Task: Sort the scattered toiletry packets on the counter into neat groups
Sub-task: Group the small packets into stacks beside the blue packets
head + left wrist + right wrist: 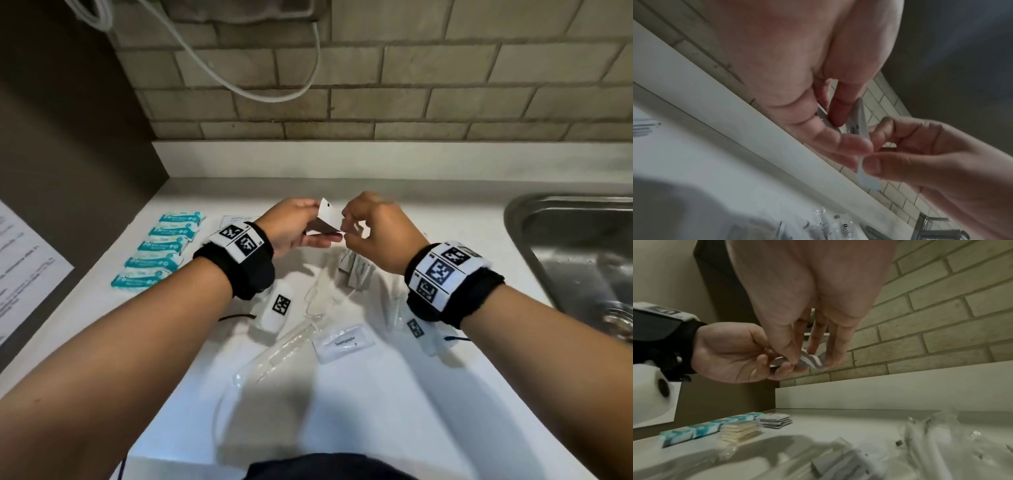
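Above the counter (394, 394), my left hand (313, 222) grips a small bundle of flat white packets (327, 219). My right hand (346, 224) pinches the bundle's right edge between thumb and fingers. In the right wrist view the white packets (810, 361) fan out between both hands. The left wrist view shows the packets (860, 116) edge-on. On the counter lie a row of teal packets (161, 253), a stack of white sachets (774, 420), a beige stack (740, 431), a toothpaste packet (344, 342), clear-wrapped toothbrushes (281, 346) and loose grey-white packets (354, 270).
A steel sink (575, 246) is sunk into the counter at the right. A tiled wall (411, 85) with a hanging white cable (274, 94) runs behind. A dark panel with a printed sheet (24, 270) bounds the left side.
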`<move>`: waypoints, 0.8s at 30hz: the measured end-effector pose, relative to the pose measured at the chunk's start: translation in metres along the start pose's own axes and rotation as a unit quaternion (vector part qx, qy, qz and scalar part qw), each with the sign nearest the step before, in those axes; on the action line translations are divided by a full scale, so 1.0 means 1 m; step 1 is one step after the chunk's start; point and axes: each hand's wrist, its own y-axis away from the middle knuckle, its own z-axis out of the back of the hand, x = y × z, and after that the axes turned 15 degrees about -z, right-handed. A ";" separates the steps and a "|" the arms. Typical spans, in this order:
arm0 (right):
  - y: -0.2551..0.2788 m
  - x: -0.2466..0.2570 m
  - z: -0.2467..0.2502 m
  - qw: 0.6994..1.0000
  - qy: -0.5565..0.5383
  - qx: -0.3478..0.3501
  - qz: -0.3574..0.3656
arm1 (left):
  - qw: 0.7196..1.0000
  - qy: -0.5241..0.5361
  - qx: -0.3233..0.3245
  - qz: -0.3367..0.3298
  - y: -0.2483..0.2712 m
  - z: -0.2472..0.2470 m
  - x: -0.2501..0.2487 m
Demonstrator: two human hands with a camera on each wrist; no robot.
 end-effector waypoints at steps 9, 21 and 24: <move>0.002 -0.012 0.006 0.996 -0.055 0.000 -0.074 | 0.997 0.030 -0.034 0.064 0.011 -0.008 0.013; -0.042 -0.021 0.007 0.931 -0.269 0.133 -0.207 | 0.992 -0.050 -0.082 0.084 -0.008 -0.005 0.034; -0.049 -0.028 0.001 0.920 -0.284 0.156 -0.223 | 0.989 -0.059 -0.095 0.093 -0.008 -0.001 0.036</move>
